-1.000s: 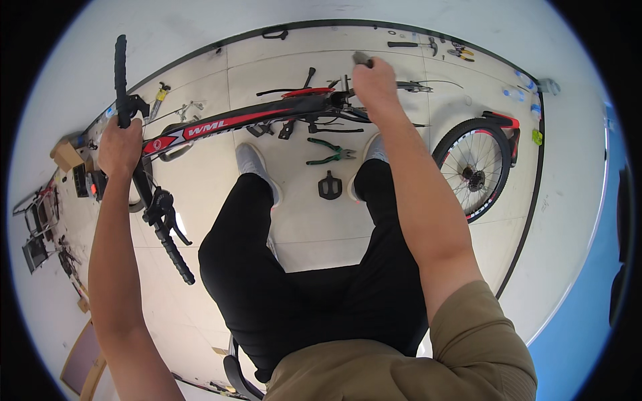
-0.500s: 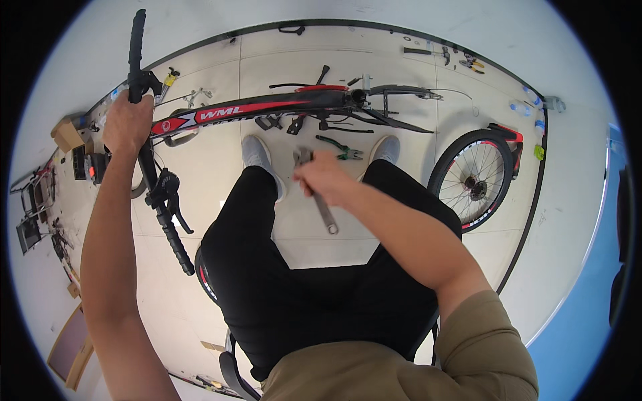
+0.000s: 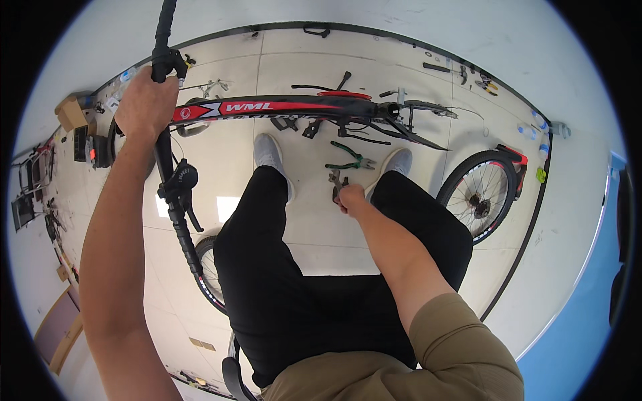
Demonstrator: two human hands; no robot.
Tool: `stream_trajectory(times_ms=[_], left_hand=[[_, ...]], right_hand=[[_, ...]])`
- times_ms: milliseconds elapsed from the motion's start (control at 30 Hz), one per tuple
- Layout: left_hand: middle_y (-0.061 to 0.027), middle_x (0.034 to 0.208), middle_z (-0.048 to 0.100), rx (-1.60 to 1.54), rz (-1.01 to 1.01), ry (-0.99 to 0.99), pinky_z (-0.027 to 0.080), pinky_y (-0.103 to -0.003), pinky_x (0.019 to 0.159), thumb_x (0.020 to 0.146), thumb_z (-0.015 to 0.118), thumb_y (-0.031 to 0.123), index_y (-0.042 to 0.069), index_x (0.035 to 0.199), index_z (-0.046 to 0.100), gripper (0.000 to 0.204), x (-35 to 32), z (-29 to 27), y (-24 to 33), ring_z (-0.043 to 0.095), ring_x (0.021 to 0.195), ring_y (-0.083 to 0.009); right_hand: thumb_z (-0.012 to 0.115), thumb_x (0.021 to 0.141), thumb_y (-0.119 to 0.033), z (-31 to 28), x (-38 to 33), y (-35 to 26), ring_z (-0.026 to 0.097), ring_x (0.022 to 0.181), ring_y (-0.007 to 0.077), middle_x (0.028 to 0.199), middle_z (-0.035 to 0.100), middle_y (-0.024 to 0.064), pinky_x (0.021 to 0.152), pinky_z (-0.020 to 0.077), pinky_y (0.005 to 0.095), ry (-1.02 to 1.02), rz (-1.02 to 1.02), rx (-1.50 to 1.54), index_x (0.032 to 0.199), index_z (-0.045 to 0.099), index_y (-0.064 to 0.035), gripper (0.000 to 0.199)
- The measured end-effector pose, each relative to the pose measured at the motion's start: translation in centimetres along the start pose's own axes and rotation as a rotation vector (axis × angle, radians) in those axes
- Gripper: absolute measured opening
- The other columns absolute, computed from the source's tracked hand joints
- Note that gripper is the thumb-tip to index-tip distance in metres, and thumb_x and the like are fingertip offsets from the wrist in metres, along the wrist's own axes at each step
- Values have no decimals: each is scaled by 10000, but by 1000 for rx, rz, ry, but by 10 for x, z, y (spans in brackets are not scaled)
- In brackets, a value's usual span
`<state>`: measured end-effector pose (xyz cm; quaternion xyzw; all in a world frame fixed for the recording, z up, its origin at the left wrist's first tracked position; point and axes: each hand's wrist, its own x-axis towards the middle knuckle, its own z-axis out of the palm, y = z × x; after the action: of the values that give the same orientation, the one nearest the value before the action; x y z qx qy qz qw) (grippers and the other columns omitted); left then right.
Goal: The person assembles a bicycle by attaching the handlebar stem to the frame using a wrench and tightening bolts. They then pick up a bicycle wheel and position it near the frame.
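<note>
My left hand [image 3: 147,103] is closed around the middle of a black bicycle handlebar [image 3: 168,144], where it meets the frame. The red and black bicycle frame [image 3: 281,107] stretches from there to the right, beyond my feet. My right hand [image 3: 350,198] is low between my knees, its fingers wrapped around an adjustable wrench [image 3: 336,179]. The wrench's jaws point away from me, and the handle is mostly hidden by the hand. Just beyond it, green-handled pliers [image 3: 348,157] lie spread on the floor between my shoes.
A bicycle wheel [image 3: 478,197] lies to the right, another wheel [image 3: 212,274] shows beside my left leg. A pedal [image 3: 311,128] lies under the frame. A hammer [image 3: 438,67] and yellow-handled pliers [image 3: 487,83] lie along the far wall. Cardboard box [image 3: 70,113] at left.
My right hand has lowered and shifted right with the wrench, whose handle has turned out of sight. My left hand stays on the handlebar. The whole view has shifted slightly.
</note>
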<state>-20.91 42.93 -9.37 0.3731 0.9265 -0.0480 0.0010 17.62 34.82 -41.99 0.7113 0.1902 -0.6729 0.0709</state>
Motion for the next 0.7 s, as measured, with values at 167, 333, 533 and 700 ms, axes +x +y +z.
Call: stream_trajectory(times_ms=[167, 333, 533, 700], left_hand=[[-193, 1053, 698, -6, 3, -5, 501, -476, 858, 822, 544, 375, 89, 1072, 656, 397, -1, -4, -1, 657, 1012, -377], [-204, 1064, 697, -6, 35, -1, 502, -495, 854, 821, 541, 362, 82, 1070, 652, 391, 5, 2, 8, 655, 1010, -396], [-190, 1005, 715, -6, 4, 12, 508, -486, 836, 835, 553, 363, 112, 1095, 670, 380, -2, -3, -1, 670, 982, -397], [-197, 926, 714, -45, 37, 47, 507, -510, 779, 835, 579, 347, 98, 1010, 649, 313, -3, 0, 3, 677, 908, -404]], right_hand=[[580, 894, -36, -25, 50, -2, 621, 635, 228, 753, 655, 123, 466, 445, 392, 150, -130, -368, 849, 701, -13, 131], [560, 887, -56, -53, 77, -5, 635, 621, 236, 762, 662, 120, 456, 443, 392, 150, -138, -350, 938, 702, -24, 155], [518, 875, -27, 32, -101, -91, 578, 591, 189, 800, 665, 141, 473, 418, 338, -58, -309, 159, 1097, 642, 31, 261], [552, 906, -58, 8, -187, -138, 607, 662, 138, 867, 695, 109, 571, 483, 287, -202, -762, -54, 1113, 650, 16, 241]])
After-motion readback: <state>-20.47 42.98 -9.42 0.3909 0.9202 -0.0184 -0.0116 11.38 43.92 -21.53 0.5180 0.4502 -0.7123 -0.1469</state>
